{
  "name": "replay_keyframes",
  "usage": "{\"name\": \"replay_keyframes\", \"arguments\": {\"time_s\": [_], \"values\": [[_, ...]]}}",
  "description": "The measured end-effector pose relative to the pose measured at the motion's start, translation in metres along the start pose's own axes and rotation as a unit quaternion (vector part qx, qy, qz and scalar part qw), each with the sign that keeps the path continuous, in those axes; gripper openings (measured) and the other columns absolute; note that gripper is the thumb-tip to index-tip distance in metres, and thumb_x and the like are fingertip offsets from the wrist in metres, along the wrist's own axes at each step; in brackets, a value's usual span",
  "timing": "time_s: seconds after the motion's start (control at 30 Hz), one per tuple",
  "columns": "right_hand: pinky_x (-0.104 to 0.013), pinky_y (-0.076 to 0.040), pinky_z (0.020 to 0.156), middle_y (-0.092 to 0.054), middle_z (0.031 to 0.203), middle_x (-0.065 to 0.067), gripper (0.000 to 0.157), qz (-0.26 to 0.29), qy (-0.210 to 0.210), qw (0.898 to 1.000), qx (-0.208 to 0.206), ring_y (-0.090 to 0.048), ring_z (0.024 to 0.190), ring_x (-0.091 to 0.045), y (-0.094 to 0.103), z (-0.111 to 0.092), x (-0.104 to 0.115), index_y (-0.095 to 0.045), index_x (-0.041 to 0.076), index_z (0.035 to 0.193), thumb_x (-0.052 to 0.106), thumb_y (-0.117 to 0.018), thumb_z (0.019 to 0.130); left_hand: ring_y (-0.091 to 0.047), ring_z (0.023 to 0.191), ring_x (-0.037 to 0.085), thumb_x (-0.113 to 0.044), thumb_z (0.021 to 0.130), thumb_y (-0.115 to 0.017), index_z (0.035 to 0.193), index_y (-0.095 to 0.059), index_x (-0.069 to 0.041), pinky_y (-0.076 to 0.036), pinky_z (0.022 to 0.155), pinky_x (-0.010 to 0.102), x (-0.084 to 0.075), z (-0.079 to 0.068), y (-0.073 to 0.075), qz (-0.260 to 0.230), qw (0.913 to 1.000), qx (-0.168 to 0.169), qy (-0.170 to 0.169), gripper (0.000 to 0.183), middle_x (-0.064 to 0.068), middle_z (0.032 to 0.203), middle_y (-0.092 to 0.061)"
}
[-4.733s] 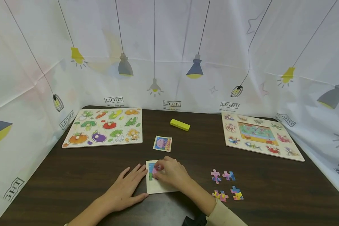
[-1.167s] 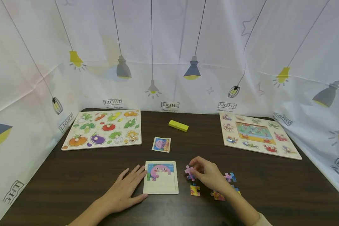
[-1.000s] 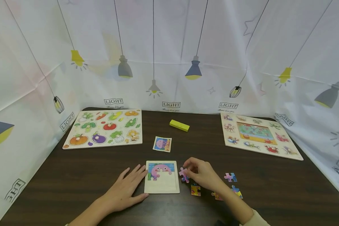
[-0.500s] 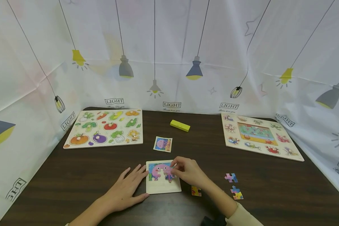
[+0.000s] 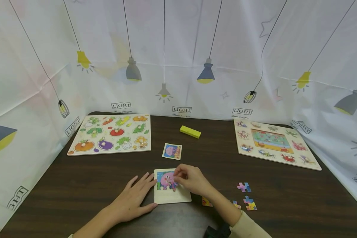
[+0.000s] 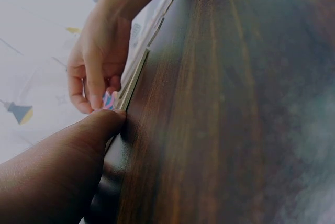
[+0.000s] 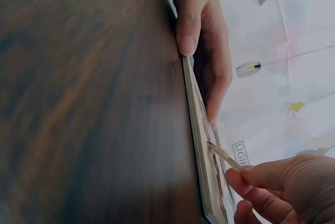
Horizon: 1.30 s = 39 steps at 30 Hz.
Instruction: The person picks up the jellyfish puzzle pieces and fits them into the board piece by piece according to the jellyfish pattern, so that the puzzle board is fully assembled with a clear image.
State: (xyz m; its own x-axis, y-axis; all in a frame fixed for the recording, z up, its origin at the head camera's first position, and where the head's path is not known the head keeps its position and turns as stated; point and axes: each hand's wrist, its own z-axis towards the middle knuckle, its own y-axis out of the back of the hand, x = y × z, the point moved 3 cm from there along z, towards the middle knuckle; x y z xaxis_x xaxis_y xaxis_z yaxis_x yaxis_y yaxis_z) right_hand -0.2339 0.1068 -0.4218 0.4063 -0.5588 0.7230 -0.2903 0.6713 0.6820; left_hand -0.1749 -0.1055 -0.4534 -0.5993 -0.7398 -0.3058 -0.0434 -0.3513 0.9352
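A small wooden puzzle tray [image 5: 172, 197] lies on the dark table, with a pink jellyfish picture partly assembled in its upper half. My right hand [image 5: 177, 177] pinches a pink puzzle piece [image 5: 168, 181] over that picture. In the right wrist view the piece [image 7: 225, 156] is tilted, one edge down on the tray [image 7: 200, 145]. My left hand [image 5: 136, 195] lies flat on the table, its fingertips against the tray's left edge. In the left wrist view the right hand [image 6: 99, 72] holds the piece [image 6: 108, 100] at the tray [image 6: 134, 78].
Loose puzzle pieces [image 5: 244, 187] lie right of the tray. A small picture card [image 5: 172, 151] and a yellow block [image 5: 190, 131] sit behind it. A vegetable peg board [image 5: 110, 134] is at the back left, an animal board [image 5: 275, 143] at the back right.
My right hand took a pink piece from the table right of the tray and carried it left onto the jellyfish picture. The left hand has not moved.
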Motion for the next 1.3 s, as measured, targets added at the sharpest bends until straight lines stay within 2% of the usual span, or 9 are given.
{"name": "replay_keyframes", "arguments": {"time_s": [0.37,0.8,1.3], "values": [[-0.020,-0.037,0.048,-0.053,0.064,0.010,0.005,-0.038,0.017,0.999,-0.017,-0.044,0.055,-0.005,-0.008,-0.002,0.002,-0.062,0.011,0.085,0.007,-0.063,0.082,-0.018,0.137,0.023,-0.060,0.088,-0.042,0.141,-0.035,-0.010,-0.013,0.106,0.051,-0.001,0.000,0.002,0.001,1.0000,0.005,0.001,0.074,0.007,0.148,-0.026],[-0.022,-0.038,0.054,-0.048,0.063,0.010,0.007,-0.114,0.037,0.992,-0.044,-0.043,0.062,-0.007,-0.013,-0.003,0.005,-0.061,0.012,0.081,0.008,-0.066,0.078,-0.019,0.137,0.023,-0.058,0.088,-0.045,0.141,-0.035,-0.010,-0.013,0.106,0.052,-0.002,0.000,0.003,0.000,1.0000,0.007,0.002,0.072,0.007,0.148,-0.027],[-0.021,-0.035,0.054,-0.047,0.061,0.010,0.013,-0.135,0.031,0.989,-0.044,-0.040,0.062,-0.007,-0.012,-0.004,0.009,-0.061,0.014,0.079,0.013,-0.073,0.075,-0.019,0.137,0.023,-0.057,0.088,-0.046,0.141,-0.036,-0.010,-0.014,0.106,0.052,-0.002,0.000,0.003,0.003,1.0000,0.002,-0.001,0.072,0.007,0.148,-0.027]]}}
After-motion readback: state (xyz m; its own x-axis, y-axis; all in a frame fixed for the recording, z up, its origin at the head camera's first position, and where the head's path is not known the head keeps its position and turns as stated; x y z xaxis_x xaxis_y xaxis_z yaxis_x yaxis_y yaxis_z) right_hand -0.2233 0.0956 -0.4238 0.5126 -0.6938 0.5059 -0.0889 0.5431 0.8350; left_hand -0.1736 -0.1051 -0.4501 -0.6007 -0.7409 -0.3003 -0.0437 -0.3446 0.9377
